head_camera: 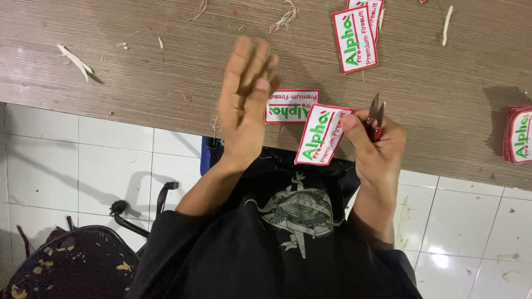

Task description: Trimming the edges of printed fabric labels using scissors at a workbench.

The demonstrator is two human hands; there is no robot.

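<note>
Left hand (244, 102): raised flat above the table edge, fingers straight and together, palm open, holding nothing.
Right hand (377, 147): closed around small red-handled snips (376, 117), blades pointing up and away; thumb and fingers also pinching the white patch (322, 134) by its right edge.
White patch: rectangular, red-bordered with green and red lettering, tilted, hanging over the table edge between the two hands.
Second patch (288, 106): flat on the table just behind the left hand, partly hidden by it, near the held one.
Patch pile (357, 34): further back on the table, to the right, a few overlapping.
Stack of patches (518, 135): at the right frame edge, well apart.
Table (138, 72): grey-brown wood grain, littered with thread scraps and trimmings.
Below: black shirt with pale print, white tiled floor, worn black seat at lower left.
</note>
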